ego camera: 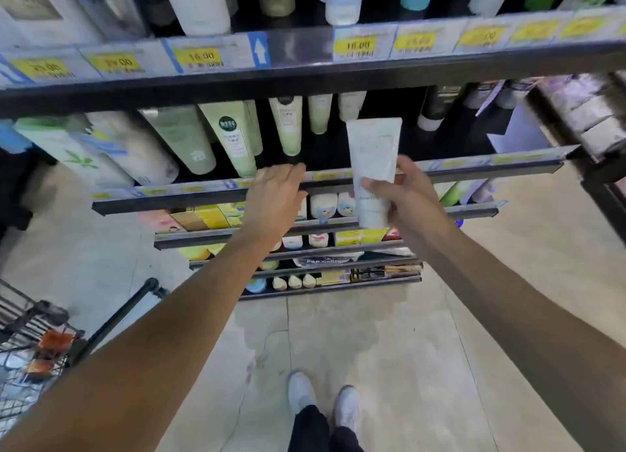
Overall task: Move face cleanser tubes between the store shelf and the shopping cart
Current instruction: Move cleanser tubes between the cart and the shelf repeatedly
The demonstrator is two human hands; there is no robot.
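Observation:
My right hand (410, 197) grips a white face cleanser tube (372, 153) around its lower half, cap end down, and holds it upright in front of the store shelf (491, 167). My left hand (276, 197) reaches out with relaxed fingers and touches the front edge of that same shelf, holding nothing. Several pale green and white tubes (233, 136) stand on the shelf behind my hands, with a dark gap behind the held tube. The shopping cart (30, 350) shows at the lower left, with a few packages inside.
An upper shelf (305, 75) with yellow price tags runs across the top, carrying more tubes. Lower shelves (305, 234) hold boxes and small bottles. A second rack (596, 129) stands at the right. Beige floor tiles and my white shoes (321, 400) lie below.

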